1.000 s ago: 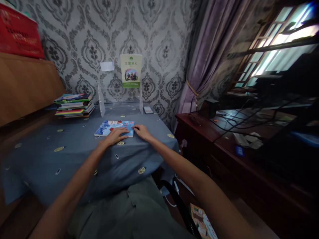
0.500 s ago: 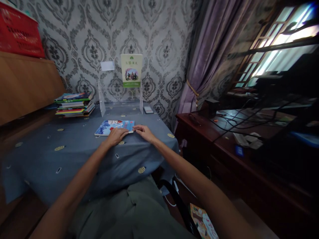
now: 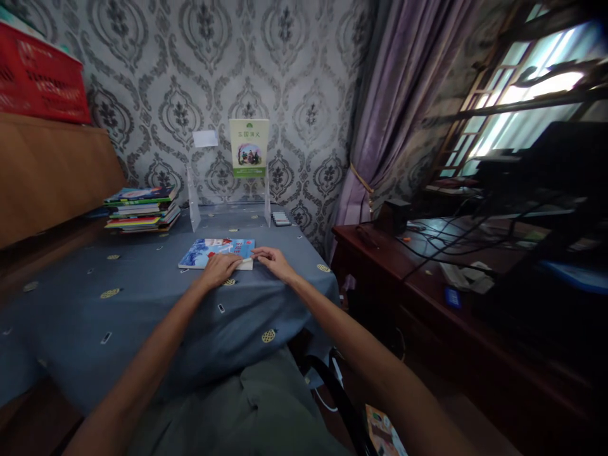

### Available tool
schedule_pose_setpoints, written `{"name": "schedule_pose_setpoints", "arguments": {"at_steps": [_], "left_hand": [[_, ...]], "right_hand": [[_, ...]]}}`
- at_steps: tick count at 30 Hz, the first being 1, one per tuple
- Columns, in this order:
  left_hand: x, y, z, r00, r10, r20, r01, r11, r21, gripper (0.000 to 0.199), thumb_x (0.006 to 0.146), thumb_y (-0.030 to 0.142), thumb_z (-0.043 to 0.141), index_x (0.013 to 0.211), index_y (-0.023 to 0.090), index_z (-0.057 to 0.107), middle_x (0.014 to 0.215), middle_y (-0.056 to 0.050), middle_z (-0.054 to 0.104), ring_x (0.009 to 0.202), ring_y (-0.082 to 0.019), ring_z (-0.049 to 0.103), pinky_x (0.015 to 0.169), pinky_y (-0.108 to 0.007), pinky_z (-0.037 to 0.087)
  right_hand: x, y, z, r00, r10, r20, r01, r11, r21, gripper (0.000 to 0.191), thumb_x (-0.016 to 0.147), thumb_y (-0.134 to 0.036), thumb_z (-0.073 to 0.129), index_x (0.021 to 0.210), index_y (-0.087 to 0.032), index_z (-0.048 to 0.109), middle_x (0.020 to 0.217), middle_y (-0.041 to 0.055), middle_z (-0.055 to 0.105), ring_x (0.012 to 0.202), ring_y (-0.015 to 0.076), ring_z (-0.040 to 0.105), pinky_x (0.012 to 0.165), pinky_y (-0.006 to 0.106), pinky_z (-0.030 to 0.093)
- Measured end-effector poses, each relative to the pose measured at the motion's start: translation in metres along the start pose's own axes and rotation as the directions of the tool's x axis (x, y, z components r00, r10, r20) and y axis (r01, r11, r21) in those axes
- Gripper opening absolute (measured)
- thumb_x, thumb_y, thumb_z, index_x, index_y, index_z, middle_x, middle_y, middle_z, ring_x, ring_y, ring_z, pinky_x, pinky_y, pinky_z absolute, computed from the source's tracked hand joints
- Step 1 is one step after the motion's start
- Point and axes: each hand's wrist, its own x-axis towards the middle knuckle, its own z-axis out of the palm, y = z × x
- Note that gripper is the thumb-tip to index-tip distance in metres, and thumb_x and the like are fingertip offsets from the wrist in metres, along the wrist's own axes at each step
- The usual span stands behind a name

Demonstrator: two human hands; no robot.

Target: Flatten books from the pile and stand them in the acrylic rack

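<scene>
A thin paperback book (image 3: 201, 253) with a blue illustrated cover lies closed on the cloth-covered table, near its front edge. My left hand (image 3: 221, 268) lies across the book's near edge, fingers stretched together over the cover. At the right edge of the book, my right hand (image 3: 273, 260) has its thumb and fingertips closed at the cover's corner; pale page edges show just below. How firmly it grips is too small to make out.
A clear acrylic stand (image 3: 194, 199) at the back bears a green-and-cream book (image 3: 249, 149). To the left is a book stack (image 3: 142, 209), below a wooden cabinet (image 3: 57, 171) with a red basket (image 3: 45, 76). On the right stands a dark desk (image 3: 427, 297) with cables.
The view has tilted up slightly, so everything sits lower. My left hand has shifted slightly left along the book's near edge; my right hand stays at the right edge.
</scene>
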Motion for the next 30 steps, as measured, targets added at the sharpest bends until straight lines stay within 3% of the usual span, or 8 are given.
{"name": "schedule_pose_setpoints", "arguments": {"at_steps": [12, 20, 25, 30], "left_hand": [[-0.002, 0.001, 0.0, 1.0, -0.006, 0.008, 0.006, 1.0, 0.004, 0.041, 0.101, 0.036, 0.038, 0.121, 0.025, 0.071, 0.126, -0.004, 0.072, 0.12, -0.022, 0.064, 0.107, -0.035, 0.044], [-0.001, -0.004, 0.006, 1.0, 0.022, -0.006, -0.022, 1.0, -0.001, 0.04, 0.1, 0.038, 0.04, 0.119, 0.023, 0.072, 0.126, -0.004, 0.072, 0.122, -0.021, 0.063, 0.109, -0.035, 0.043], [-0.001, -0.006, 0.008, 0.999, 0.044, -0.009, -0.044, 0.999, -0.002, 0.039, 0.099, 0.037, 0.043, 0.121, 0.023, 0.071, 0.127, -0.005, 0.071, 0.12, -0.022, 0.064, 0.108, -0.037, 0.045], [-0.001, -0.008, 0.01, 0.999, 0.047, -0.016, -0.047, 0.999, -0.015, 0.037, 0.096, 0.038, 0.048, 0.12, 0.023, 0.072, 0.127, -0.005, 0.071, 0.122, -0.023, 0.063, 0.108, -0.036, 0.045]], "right_hand": [[-0.004, -0.002, 0.0, 0.999, -0.046, 0.009, 0.046, 0.999, -0.02, 0.034, 0.087, -0.037, 0.061, 0.114, -0.018, 0.07, 0.102, 0.0085, 0.079, 0.102, 0.0223, 0.072, 0.099, 0.04, 0.051], [-0.009, -0.012, 0.001, 0.993, -0.096, 0.07, 0.109, 0.972, -0.207, 0.032, 0.092, -0.029, 0.053, 0.116, -0.015, 0.069, 0.1, 0.0089, 0.079, 0.099, 0.0208, 0.073, 0.093, 0.036, 0.052], [-0.011, -0.018, 0.007, 0.985, -0.133, 0.111, 0.167, 0.894, -0.417, 0.027, 0.092, -0.021, 0.051, 0.109, -0.018, 0.073, 0.095, 0.0057, 0.078, 0.09, 0.0185, 0.07, 0.086, 0.032, 0.052], [-0.018, -0.028, 0.017, 0.963, -0.199, 0.182, 0.27, 0.728, -0.63, 0.02, 0.088, -0.015, 0.056, 0.097, -0.017, 0.074, 0.095, 0.0094, 0.075, 0.098, 0.0229, 0.064, 0.1, 0.041, 0.042]]}}
